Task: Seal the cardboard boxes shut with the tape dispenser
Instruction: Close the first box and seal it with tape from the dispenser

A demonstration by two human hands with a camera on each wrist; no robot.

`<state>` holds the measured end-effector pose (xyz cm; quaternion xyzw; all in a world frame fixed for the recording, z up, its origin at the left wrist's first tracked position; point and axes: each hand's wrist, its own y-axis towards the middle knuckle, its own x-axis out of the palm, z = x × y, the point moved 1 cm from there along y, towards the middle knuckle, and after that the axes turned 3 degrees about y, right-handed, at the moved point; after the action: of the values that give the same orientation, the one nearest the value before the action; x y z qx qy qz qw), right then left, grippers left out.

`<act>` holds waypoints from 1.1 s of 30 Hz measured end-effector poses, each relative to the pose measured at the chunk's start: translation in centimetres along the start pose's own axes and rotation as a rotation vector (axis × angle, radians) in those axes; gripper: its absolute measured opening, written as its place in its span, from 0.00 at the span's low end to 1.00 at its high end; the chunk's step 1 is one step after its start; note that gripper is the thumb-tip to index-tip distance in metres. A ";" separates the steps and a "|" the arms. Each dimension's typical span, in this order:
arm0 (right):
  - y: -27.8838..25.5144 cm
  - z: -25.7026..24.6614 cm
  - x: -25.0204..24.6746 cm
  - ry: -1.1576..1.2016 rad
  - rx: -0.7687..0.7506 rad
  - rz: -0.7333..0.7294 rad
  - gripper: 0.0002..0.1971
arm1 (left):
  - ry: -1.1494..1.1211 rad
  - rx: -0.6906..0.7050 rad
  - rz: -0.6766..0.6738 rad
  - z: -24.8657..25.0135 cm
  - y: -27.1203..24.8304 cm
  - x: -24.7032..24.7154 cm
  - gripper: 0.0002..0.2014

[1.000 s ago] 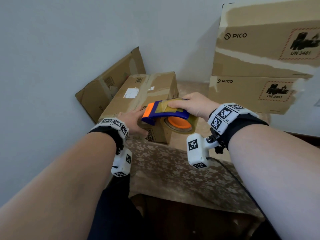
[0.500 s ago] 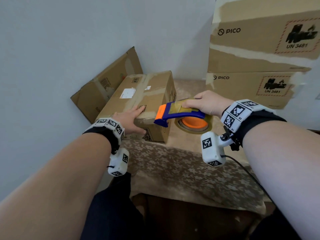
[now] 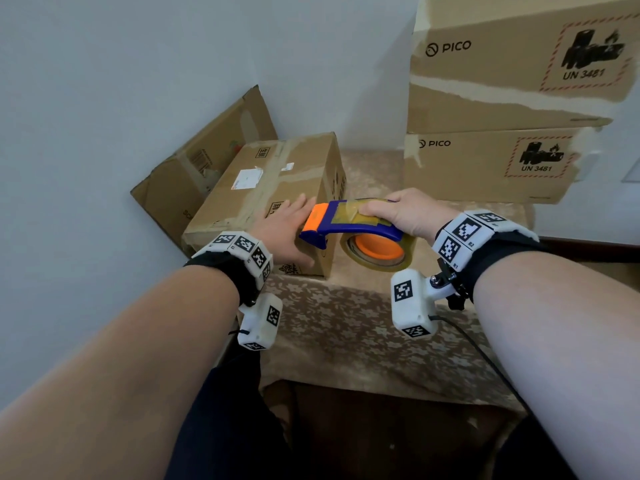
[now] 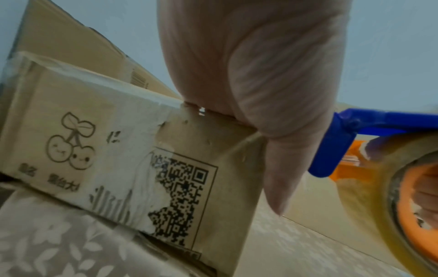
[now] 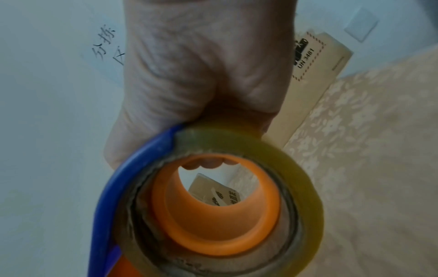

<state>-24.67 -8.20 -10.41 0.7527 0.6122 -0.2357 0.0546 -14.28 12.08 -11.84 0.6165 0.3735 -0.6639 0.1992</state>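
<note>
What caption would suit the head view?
Left hand steadies a taped cardboard box while the right hand grips a blue-and-orange tape dispenser beside it.

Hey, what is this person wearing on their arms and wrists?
Bare forearms, no sleeves. Each wrist carries a black strap with a white band of square black-and-white marker tags: left wristband, right wristband. A white tagged camera block hangs under each; a black cable trails from the right one.

Both stacked boxes, upper (image 3: 502, 60) and lower (image 3: 485, 164), read "PICO" and "UN 3481"; the small box (image 4: 118, 159) bears a QR code and cherry drawing.
</note>
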 end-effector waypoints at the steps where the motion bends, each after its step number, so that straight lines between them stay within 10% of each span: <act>1: -0.1 0.2 0.1 0.023 -0.002 -0.005 0.19 | -0.017 -0.001 0.004 0.0 0.0 0.0 0.60; 16: -0.9 2.9 -1.7 0.214 -0.027 -0.060 0.16 | -0.143 -0.044 -0.041 -0.2 0.4 -0.1 0.59; 21: -1.5 4.4 -3.8 0.195 -0.010 -0.060 0.44 | -0.112 -0.044 -0.051 0.0 0.3 -0.2 0.59; 33: -0.5 4.5 -2.4 -0.031 0.059 -0.094 0.22 | -0.240 -0.102 -0.114 0.6 0.1 -0.8 0.48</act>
<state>-26.77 -11.85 -13.27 0.7208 0.6388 -0.2675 0.0308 -14.47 11.39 -11.13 0.4995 0.4144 -0.7234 0.2354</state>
